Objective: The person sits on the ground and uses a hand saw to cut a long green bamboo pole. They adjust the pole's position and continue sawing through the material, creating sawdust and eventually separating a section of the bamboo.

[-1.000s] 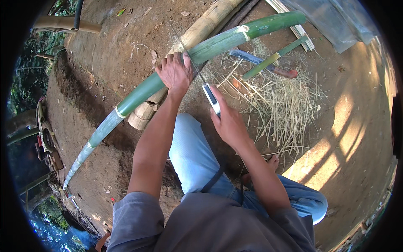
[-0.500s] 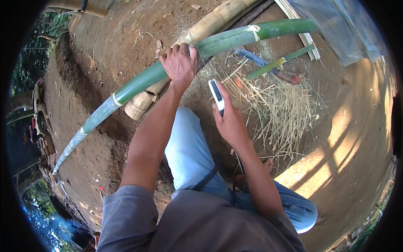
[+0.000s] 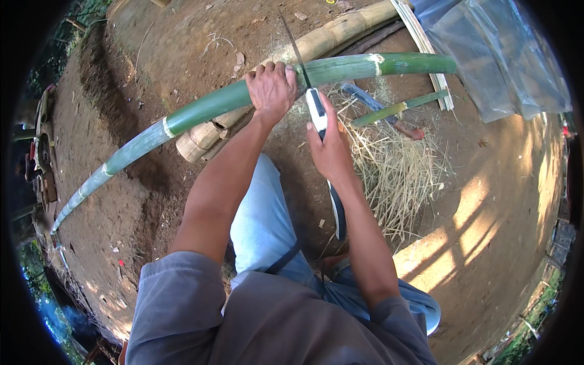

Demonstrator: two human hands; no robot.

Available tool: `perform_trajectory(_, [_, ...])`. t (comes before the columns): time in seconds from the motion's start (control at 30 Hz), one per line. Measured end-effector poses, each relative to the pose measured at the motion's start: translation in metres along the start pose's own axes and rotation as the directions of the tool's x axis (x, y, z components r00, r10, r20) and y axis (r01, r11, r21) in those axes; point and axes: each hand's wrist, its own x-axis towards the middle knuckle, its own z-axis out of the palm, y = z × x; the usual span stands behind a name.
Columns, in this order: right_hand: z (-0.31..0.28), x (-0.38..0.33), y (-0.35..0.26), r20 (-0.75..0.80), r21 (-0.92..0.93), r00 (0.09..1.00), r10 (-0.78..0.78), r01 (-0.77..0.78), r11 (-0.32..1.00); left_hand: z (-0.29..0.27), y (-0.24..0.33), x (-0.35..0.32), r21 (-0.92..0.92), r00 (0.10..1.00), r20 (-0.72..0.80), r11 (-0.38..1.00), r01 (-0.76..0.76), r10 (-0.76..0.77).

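A long green bamboo pole (image 3: 204,111) stretches across the view from the lower left to the upper right, over a dry tan bamboo trunk (image 3: 340,30). My left hand (image 3: 272,91) is wrapped over the top of the pole and grips it. In my right hand (image 3: 331,146), closed around it, is a handsaw (image 3: 316,104) with a white and dark handle. Its thin dark blade crosses the pole just right of my left hand, and the tip points away past the dry trunk. I cannot tell how deep the teeth sit.
Right of my saw hand lies a heap of pale bamboo shavings (image 3: 398,176). Beyond it are a short green bamboo piece (image 3: 380,114) and a blade in a blue-grey cover with a wooden handle (image 3: 409,130). Pale split strips (image 3: 426,42) and clear plastic sheeting (image 3: 496,61) lie at the far right.
My right hand has brought the saw round so its blade now shows lying across the pole. My left hand stays on the bamboo. The whole view has shifted slightly.
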Motion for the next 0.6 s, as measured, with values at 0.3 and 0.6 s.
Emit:
perform_trajectory(0.3, [-0.002,-0.050,0.016,-0.158,-0.049,0.974,-0.163,0.157,0.986,-0.009,-0.006,-0.002,-0.053,0.993,0.090,0.996,-0.066,0.071])
perform_trajectory(0.6, [0.005,-0.041,0.020,-0.117,-0.075,0.990,-0.083,0.074,0.994,-0.024,-0.009,-0.001,-0.122,0.978,0.184,0.990,-0.074,0.096])
